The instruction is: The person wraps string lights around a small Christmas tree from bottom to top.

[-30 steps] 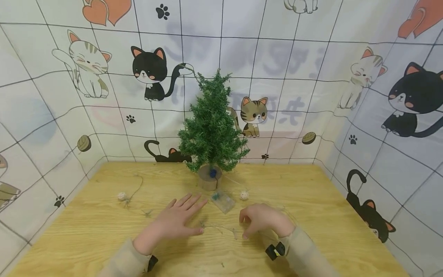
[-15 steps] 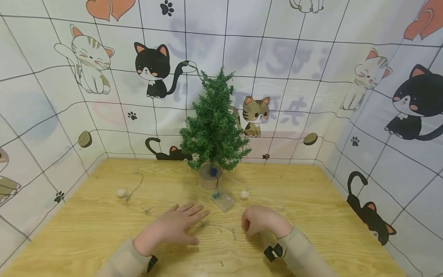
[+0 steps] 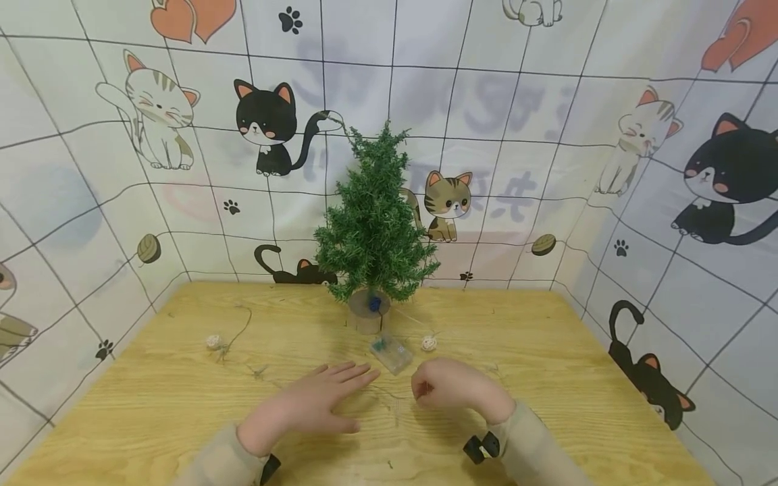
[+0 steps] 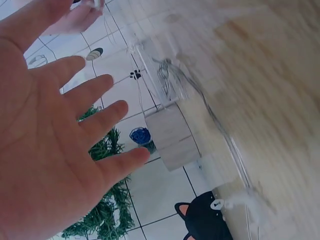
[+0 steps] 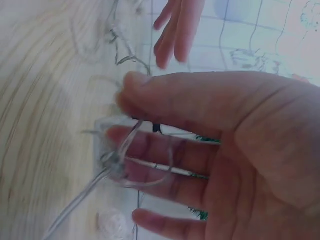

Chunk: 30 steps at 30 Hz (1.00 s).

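Note:
My right hand (image 3: 452,386) pinches a thin clear wire (image 5: 77,202) between thumb and fingertips, just above the table. In the right wrist view the wire has a knotted tangle (image 5: 114,165) and a loop below the pinch. My left hand (image 3: 319,401) hovers low, fingers straight and spread, palm down, over the wire's left run; it holds nothing. Beyond the hands lies a clear flat box (image 3: 392,356) with wires bunched at one end. A small green artificial tree (image 3: 377,216) stands behind it on a round base (image 3: 365,322).
A white woven ball (image 3: 429,343) lies right of the box, another white ball (image 3: 213,342) at the left with tangled wire (image 3: 243,331). A blue ball (image 3: 375,304) sits at the tree's base. Cat-patterned cloth walls (image 3: 516,101) enclose the wooden table (image 3: 523,324).
My right hand's fingers have closed together from a looser curl, and the hand has lifted slightly with the wire. The left hand has shifted slightly right, fingers still spread.

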{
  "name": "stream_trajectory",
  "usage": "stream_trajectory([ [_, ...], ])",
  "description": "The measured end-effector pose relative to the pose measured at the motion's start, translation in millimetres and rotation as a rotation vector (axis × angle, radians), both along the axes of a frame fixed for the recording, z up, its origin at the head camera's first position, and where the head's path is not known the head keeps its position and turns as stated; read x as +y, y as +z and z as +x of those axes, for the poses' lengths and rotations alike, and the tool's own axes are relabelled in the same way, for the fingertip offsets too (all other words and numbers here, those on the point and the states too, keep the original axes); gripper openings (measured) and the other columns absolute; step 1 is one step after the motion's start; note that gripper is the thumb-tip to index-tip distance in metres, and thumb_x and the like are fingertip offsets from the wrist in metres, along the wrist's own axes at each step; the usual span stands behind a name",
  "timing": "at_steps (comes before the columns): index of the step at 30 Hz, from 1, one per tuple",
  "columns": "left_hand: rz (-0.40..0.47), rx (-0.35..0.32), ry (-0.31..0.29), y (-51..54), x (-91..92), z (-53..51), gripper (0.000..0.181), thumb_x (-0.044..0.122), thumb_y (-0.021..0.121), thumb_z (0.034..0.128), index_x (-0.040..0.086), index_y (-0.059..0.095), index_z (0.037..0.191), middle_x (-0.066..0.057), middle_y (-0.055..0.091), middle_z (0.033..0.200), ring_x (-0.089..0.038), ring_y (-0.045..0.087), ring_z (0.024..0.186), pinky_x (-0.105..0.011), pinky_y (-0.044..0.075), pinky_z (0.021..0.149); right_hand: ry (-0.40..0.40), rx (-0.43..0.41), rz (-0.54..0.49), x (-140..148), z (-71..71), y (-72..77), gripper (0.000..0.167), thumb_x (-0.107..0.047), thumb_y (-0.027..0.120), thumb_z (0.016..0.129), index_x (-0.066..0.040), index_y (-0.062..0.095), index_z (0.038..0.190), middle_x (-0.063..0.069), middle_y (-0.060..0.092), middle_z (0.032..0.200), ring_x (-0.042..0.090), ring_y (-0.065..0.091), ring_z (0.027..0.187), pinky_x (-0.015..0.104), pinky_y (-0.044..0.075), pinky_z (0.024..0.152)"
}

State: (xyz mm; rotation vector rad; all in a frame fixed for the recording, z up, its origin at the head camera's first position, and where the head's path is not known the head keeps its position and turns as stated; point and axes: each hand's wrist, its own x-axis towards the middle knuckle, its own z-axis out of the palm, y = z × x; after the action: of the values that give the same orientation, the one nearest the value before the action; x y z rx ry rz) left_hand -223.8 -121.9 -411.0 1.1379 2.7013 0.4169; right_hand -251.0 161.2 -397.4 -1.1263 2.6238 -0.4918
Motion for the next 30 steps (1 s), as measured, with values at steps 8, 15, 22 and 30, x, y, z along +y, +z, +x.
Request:
stream_trajectory([
  [8, 0.144, 0.069, -0.115, -3.8, 11.3, 1.8, 0.074, 0.041, 0.063, 0.0933, 0.023, 0.025, 0.155, -0.004, 0.037, 0.152, -0.026, 0.037, 0.137, -0.052, 0.032, 0.107, 0.054, 0.133, -0.064, -7.4, 11.6, 13.9, 0.006, -0.014, 0.073, 0.088, -0.020, 0.071, 0.086, -0.016, 0.058, 0.086, 0.005, 0.059, 0.081, 0.023, 0.049, 0.072],
  [15, 0.262, 0.017, -0.251, -4.1, 14.8, 2.4, 0.072, 0.036, 0.060, 0.0967, 0.015, 0.023, 0.155, -0.006, 0.050, 0.141, -0.018, 0.049, 0.127, -0.042, 0.041, 0.102, 0.116, 0.258, -0.148, -12.4, 19.7, 20.6, 0.007, -0.017, 0.073, 0.088, -0.023, 0.069, 0.085, -0.016, 0.060, 0.090, 0.007, 0.060, 0.082, 0.025, 0.048, 0.077],
  [22, 0.300, -0.097, -0.192, 5.7, 11.6, 5.8, 0.065, 0.036, 0.060, 0.0967, 0.019, 0.031, 0.153, 0.014, 0.064, 0.094, 0.000, 0.043, 0.056, -0.019, 0.042, 0.060, 0.088, 0.271, -0.237, -13.5, 20.6, 19.9, 0.010, -0.015, 0.071, 0.090, -0.024, 0.066, 0.087, -0.013, 0.061, 0.102, 0.010, 0.060, 0.092, 0.027, 0.049, 0.078],
  [30, 0.299, 0.066, -0.073, 24.9, 4.7, 13.1, 0.052, 0.034, 0.062, 0.0957, 0.021, 0.047, 0.144, 0.013, 0.052, 0.083, 0.000, 0.042, 0.061, -0.020, 0.041, 0.057, 0.003, 0.226, -0.371, -14.8, 17.6, 13.7, 0.015, -0.017, 0.067, 0.093, -0.029, 0.059, 0.088, -0.001, 0.055, 0.130, 0.020, 0.054, 0.118, 0.039, 0.048, 0.091],
])
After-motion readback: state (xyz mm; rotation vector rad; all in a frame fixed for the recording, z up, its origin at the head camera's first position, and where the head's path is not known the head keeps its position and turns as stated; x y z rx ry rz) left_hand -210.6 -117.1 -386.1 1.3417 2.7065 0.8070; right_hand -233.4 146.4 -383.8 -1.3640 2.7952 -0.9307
